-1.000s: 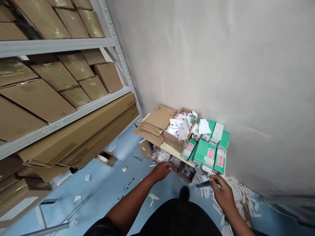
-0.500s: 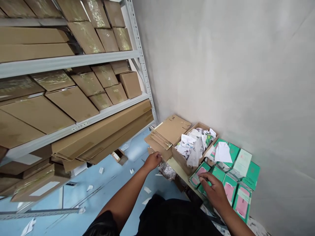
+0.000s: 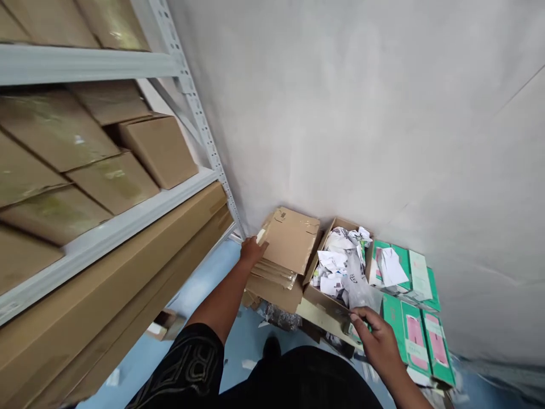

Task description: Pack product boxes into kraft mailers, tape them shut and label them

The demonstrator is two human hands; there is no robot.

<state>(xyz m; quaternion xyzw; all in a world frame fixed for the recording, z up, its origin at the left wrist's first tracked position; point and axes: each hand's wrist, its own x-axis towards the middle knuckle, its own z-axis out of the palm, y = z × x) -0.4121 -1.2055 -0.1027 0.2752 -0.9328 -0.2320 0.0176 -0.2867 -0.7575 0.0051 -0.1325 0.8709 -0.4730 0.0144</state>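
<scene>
A stack of flattened cardboard boxes (image 3: 292, 238) lies against the wall. My left hand (image 3: 252, 251) is at its left edge, with the fingers curled over the edge and the thumb toward the top sheet. To the right stands an open carton (image 3: 326, 301) filled with crumpled paper (image 3: 336, 258) and a clear plastic bag (image 3: 357, 284). My right hand (image 3: 377, 336) is by the carton's near right corner, loosely bent, thumb and forefinger slightly apart, with nothing visible between them. Green boxes with pink panels (image 3: 415, 332) lie right beside it.
A metal shelf rack (image 3: 200, 113) packed with taped brown cartons (image 3: 157, 147) rises on the left. Long cardboard boxes (image 3: 140, 289) jut from its lower level. Bubble wrap (image 3: 283, 318) and paper scraps lie on the blue floor (image 3: 238, 341). A grey wall (image 3: 340, 113) closes the far side.
My view has moved closer to the wall and the stack. My left hand has reached forward to the cardboard's left edge. My right hand stays near the carton's corner and green boxes.
</scene>
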